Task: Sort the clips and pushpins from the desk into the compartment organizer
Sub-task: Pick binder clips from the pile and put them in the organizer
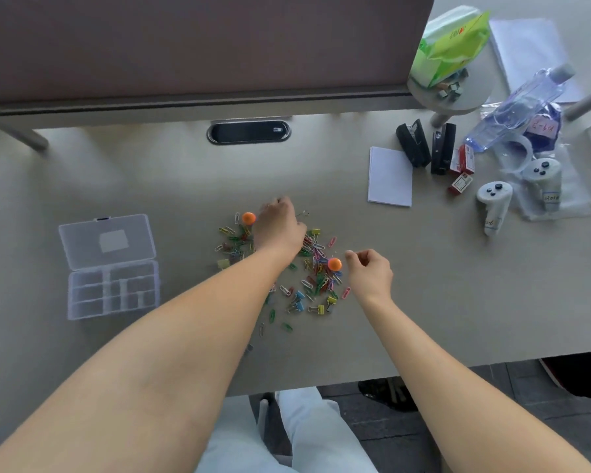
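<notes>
A scattered pile of coloured paper clips and small binder clips (316, 278) lies at the middle of the grey desk (133, 175). Two orange ball-headed pushpins show, one (248, 218) at the pile's far left, one (334, 264) near its right side. My left hand (278, 225) rests over the far part of the pile, fingers curled down; what it holds is hidden. My right hand (369, 273) sits just right of the nearer orange pushpin, thumb and fingers pinched together on something too small to make out. The clear compartment organizer (111, 288) lies open at the left, lid (106, 240) folded back.
At the right stand a white notepad (389, 177), two black staplers (425, 148), red staple boxes (463, 165), two white controllers (516, 196), a plastic bottle (519, 104) and bags. A green tissue pack (451, 46) sits on a round stand. A cable port (248, 131) lies at the back.
</notes>
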{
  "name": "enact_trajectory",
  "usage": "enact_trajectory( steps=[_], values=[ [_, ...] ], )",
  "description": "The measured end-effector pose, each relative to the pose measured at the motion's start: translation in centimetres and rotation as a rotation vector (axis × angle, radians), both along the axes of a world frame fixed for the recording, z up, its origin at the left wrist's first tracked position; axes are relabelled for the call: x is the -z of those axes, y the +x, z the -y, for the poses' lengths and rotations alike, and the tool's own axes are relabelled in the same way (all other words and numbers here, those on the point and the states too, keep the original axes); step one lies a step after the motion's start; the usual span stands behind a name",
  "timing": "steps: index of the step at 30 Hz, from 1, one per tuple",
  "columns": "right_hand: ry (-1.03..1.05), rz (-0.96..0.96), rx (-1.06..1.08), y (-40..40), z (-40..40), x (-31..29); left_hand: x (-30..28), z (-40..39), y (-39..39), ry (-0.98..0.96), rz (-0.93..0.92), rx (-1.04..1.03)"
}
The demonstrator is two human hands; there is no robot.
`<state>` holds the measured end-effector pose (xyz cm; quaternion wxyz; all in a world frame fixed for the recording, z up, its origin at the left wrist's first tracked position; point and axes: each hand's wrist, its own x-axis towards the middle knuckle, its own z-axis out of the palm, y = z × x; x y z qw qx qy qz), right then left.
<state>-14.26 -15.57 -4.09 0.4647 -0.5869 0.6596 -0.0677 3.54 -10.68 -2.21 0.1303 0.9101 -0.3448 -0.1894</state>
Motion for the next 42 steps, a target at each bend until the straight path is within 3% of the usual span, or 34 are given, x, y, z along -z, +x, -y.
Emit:
enact_trajectory(
  steps=[9,15,24,28,42],
  values=[
    [0.066,0.046,-0.056,0.7,-3.2,-2.4,-3.8,-5.6,-4.7,-0.202,-0.189,-0.445],
    [0.094,0.059,-0.094,1.9,-5.4,-2.0,-4.3,-10.4,-5.7,-0.259,-0.240,-0.596],
    [0.128,0.092,-0.157,6.2,-10.6,-0.6,-1.8,-20.4,-3.0,-0.171,-0.078,-0.520],
    [0.134,0.105,-0.172,9.0,-13.5,0.9,-0.4,-23.9,-0.7,-0.185,-0.102,-0.549],
    [-0.169,0.227,-0.353,18.4,-19.6,5.2,8.4,-31.5,4.4,-0.385,0.118,-0.451]
  ],
)
